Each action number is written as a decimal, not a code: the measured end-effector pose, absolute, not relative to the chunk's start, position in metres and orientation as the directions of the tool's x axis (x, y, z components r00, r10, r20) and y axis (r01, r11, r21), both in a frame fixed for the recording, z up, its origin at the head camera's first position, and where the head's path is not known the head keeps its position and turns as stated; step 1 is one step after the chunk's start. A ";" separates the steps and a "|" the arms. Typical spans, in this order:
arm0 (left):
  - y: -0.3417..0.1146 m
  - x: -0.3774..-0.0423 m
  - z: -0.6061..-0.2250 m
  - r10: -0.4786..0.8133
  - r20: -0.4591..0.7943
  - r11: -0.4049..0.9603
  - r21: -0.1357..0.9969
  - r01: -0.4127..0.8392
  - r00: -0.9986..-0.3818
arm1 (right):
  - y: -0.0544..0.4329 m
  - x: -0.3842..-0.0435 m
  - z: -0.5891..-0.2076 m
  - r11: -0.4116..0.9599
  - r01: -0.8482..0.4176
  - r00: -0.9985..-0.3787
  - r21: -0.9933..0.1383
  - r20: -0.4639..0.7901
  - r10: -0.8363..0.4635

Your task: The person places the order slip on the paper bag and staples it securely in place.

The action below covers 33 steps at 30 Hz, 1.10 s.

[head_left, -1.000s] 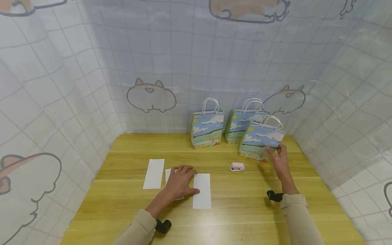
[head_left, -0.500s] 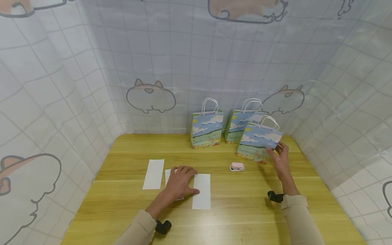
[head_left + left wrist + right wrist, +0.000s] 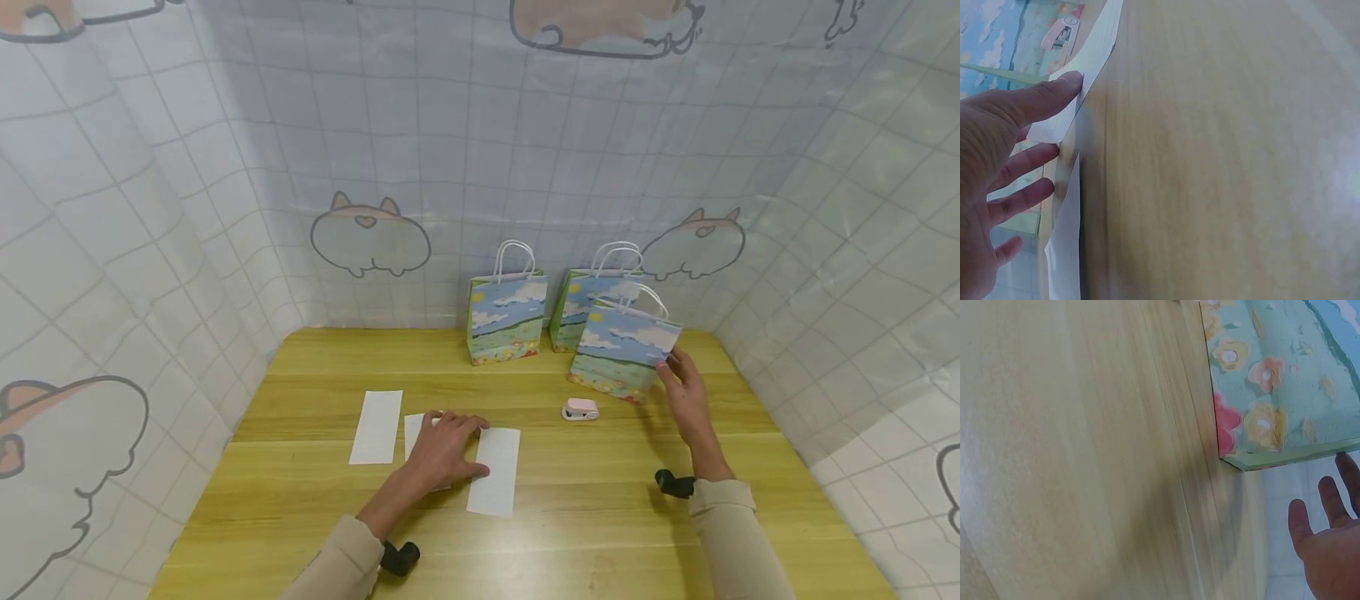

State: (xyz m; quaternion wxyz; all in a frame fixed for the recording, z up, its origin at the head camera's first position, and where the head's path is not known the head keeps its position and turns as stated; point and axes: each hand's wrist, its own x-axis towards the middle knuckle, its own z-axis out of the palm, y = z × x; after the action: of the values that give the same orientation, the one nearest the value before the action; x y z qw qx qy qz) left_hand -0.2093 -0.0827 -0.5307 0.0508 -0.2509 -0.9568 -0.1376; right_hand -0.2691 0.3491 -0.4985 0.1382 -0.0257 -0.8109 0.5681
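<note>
In the head view my left hand [image 3: 446, 454] pinches a narrow white paper slip [image 3: 495, 471] at its left edge. The left wrist view shows the thumb [image 3: 1054, 94] on this slip, its far part bent up from the table. A second white slip [image 3: 411, 427] lies partly hidden under that hand. On the right, my right hand [image 3: 686, 396] holds the right edge of a painted paper gift bag [image 3: 622, 350], thumb in front and fingers round the side. The right wrist view shows fingertips at the bag's pale green side [image 3: 1297, 453].
A third white slip [image 3: 377, 427] lies at the left. A pink stapler-like gadget [image 3: 581, 409] sits just in front of the held bag. Two matching gift bags stand behind, one at centre [image 3: 507, 317] and one partly covered [image 3: 573, 308]. Patterned curtains [image 3: 450, 167] enclose the wooden table [image 3: 315, 517].
The held gift bag has shifted a little left and turned slightly, while the right hand stays nearly in place. The slip at the left hand has swung to a slant.
</note>
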 end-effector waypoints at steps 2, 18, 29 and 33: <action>-0.083 -0.209 -0.531 0.468 0.166 0.834 0.241 0.496 -0.868 | 0.349 -0.269 -0.499 0.345 -0.122 -0.961 -0.931 0.198 0.195; -0.081 -0.210 -0.535 0.459 0.166 0.827 0.277 0.488 -0.873 | 0.345 -0.270 -0.500 0.363 -0.139 -0.964 -0.921 0.210 0.162; -0.079 -0.208 -0.536 0.468 0.182 0.809 0.306 0.502 -0.865 | 0.340 -0.269 -0.499 0.367 -0.156 -0.976 -0.917 0.200 0.084; -0.079 -0.208 -0.536 0.475 0.188 0.806 0.298 0.511 -0.860 | 0.338 -0.269 -0.499 0.361 -0.163 -0.979 -0.918 0.197 0.058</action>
State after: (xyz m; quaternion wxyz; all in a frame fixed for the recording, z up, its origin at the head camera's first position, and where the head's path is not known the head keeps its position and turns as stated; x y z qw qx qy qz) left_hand -0.2076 -0.0787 -0.5363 0.0519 -0.2599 -0.9489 -0.1715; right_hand -0.2691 0.3382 -0.4986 0.0982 0.0321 -0.8192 0.5642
